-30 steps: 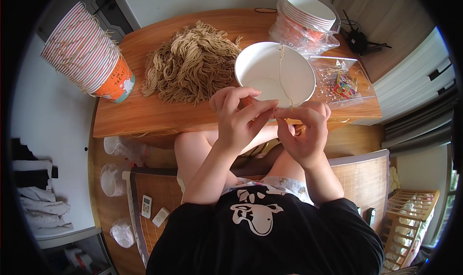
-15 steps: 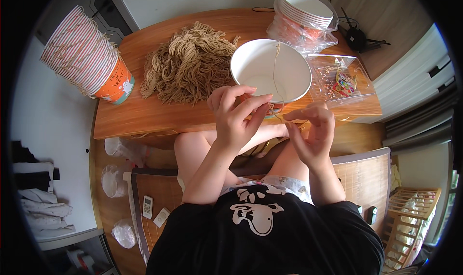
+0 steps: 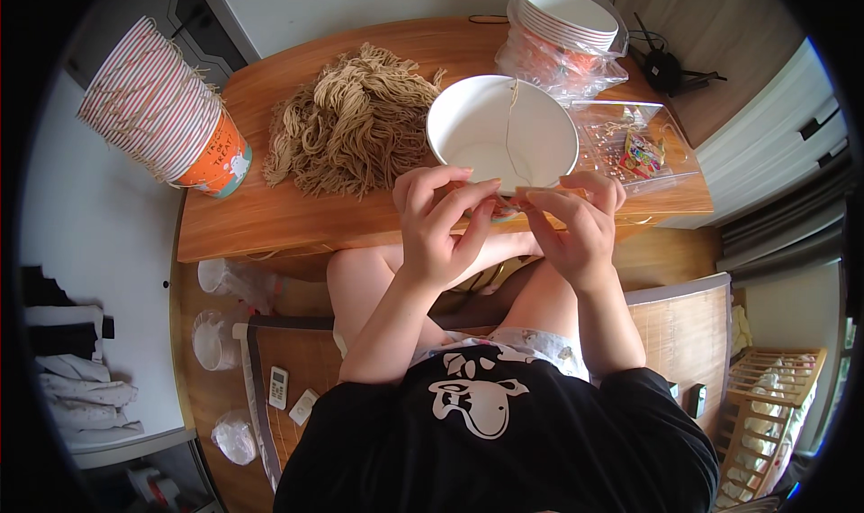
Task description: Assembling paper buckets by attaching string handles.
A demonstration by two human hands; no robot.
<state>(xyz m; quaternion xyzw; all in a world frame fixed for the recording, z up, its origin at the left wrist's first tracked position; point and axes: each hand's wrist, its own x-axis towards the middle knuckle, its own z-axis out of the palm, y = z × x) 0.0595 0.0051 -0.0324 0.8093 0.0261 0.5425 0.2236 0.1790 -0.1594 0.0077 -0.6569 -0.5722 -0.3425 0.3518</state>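
A large white-lined paper bucket (image 3: 463, 139) stands at the table's near edge. A thin tan cord (image 3: 508, 135) hangs across its mouth from the far rim to the near rim. At that near rim, my left hand (image 3: 441, 220) pinches the cord between thumb and forefinger. My right hand (image 3: 576, 229) pinches the cord too, its fingertips almost meeting the left ones. The fingers hide most of the cord end and part of the bucket's orange outside. Behind my left hand lies a big heap of tan cords (image 3: 355, 126).
A tall stack of striped-rim orange buckets (image 3: 162, 108) leans at the table's left. More buckets (image 3: 567, 27) in clear plastic stand at the back right. A clear tray (image 3: 634, 144) of small bits sits right of the bucket. A black router (image 3: 666, 67) is behind it.
My right hand has moved left and slightly up, bringing its fingertips close to my left ones at the rim. The cord's loose end has been drawn in between the fingers.
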